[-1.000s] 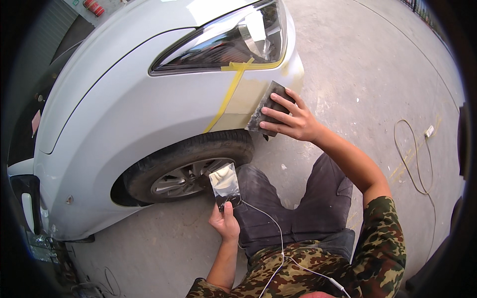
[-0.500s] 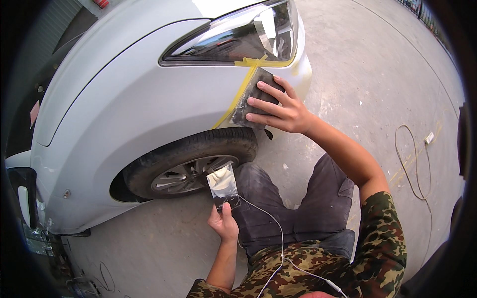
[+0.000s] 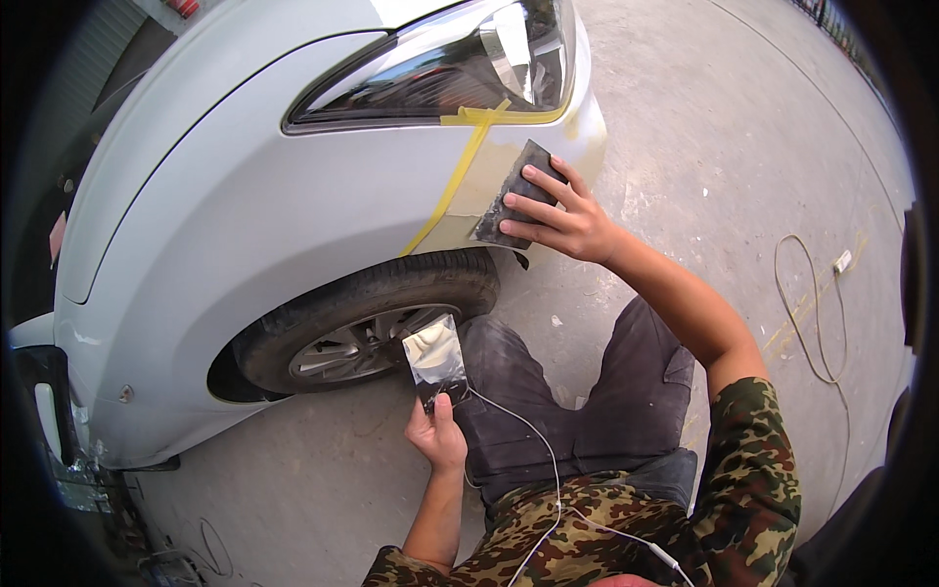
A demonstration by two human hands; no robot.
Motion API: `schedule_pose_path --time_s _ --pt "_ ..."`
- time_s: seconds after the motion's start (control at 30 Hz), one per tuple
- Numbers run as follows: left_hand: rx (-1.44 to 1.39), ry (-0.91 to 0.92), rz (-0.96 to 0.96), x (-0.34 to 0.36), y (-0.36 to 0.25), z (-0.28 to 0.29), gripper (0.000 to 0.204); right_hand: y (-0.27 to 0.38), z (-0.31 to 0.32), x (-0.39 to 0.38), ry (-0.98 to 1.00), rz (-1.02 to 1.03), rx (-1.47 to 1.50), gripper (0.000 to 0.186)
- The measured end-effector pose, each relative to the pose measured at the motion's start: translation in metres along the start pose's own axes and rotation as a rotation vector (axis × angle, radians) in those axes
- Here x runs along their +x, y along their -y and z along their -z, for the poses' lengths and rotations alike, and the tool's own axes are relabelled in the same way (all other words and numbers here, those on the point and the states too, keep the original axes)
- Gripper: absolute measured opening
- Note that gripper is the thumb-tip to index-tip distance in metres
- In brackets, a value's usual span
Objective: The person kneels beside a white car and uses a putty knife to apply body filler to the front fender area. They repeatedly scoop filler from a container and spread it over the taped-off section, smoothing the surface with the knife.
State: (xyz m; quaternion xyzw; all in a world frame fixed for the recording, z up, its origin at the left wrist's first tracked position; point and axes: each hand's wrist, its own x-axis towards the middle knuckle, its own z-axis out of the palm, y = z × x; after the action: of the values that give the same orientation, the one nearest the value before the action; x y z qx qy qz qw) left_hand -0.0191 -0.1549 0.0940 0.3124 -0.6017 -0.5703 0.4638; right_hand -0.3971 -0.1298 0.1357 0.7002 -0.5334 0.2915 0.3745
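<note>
1. Spreader (image 3: pixel 515 186), head view: grasped by right hand (image 3: pixel 577 223), fingers splayed over its face; sits over the beige patch (image 3: pixel 479 196), firm contact can't be confirmed.
2. Done, by the look: patch coated just left of that grip, up to yellow tape (image 3: pixel 455 191).
3. Remaining: left hand (image 3: pixel 438 435) pinches plate (image 3: pixel 449 372), putty (image 3: pixel 428 344) ahead of its thumb. Tape's still on. Coverage under spreader: hidden.

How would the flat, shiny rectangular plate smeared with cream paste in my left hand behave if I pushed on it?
The flat, shiny rectangular plate is probably fairly stiff: gripped near one end by your left hand, it shows no obvious sag. It's likely light, since that single hand holds it out. The cream paste could make its face slippery.
</note>
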Motion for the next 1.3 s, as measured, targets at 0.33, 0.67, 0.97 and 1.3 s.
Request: schedule_pose_path --time_s 0.33,0.67,0.97,1.3 --pt "-0.085 -0.014 0.017 -0.085 -0.069 -0.001 0.030 0.042 0.098 -0.018 0.087 0.005 -0.046 0.040" --pt "-0.377 0.114 0.021 -0.122 -0.123 0.001 0.026 0.117 0.208 -0.005 -0.051 -0.276 0.090 0.048" --pt "-0.674 0.381 0.092 -0.082 -0.115 0.037 0.028 0.216 0.191 0.052 -0.570 -1.141 1.672 0.027" --pt "-0.620 0.415 0.165 0.002 -0.080 0.096 0.025 0.272 0.137 0.139 -0.408 -1.202 1.760 0.032"
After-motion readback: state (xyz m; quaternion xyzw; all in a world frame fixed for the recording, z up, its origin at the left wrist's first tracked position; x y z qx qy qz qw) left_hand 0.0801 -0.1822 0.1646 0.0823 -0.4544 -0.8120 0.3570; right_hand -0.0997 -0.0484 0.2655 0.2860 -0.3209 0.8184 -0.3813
